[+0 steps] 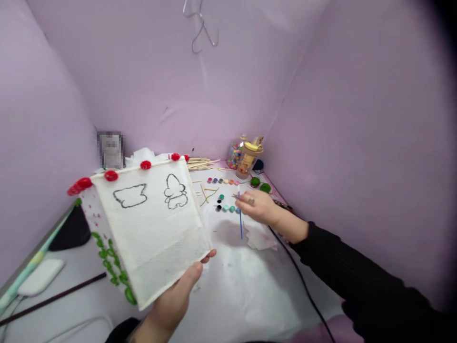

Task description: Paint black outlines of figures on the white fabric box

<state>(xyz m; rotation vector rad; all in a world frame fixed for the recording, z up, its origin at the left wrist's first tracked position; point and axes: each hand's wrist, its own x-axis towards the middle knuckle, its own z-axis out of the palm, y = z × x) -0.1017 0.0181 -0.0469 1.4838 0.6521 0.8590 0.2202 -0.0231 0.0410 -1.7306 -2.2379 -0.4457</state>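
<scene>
My left hand (178,293) grips the lower edge of a box-like white fabric piece (157,238), thumb in front and fingertips showing at its right corner. The piece is tilted, with two black outlines on its front: a butterfly-like figure (175,192) and an open wavy shape (130,196). Red puffs (111,176) line its top edge, and green leaf shapes (110,259) run down its left side. Over the table, my right hand (255,207) has its fingers closed around a thin blue stick, seemingly a paintbrush (241,226). Small paint pots (226,208) sit close to those fingers.
Wooden sticks (202,164), a jar of coloured beads (234,155) and a yellow-lidded cup (247,159) stand at the back. Crumpled tissue (260,237) lies under my right wrist. A black cable (296,267) crosses the right; a white device (42,277) lies left.
</scene>
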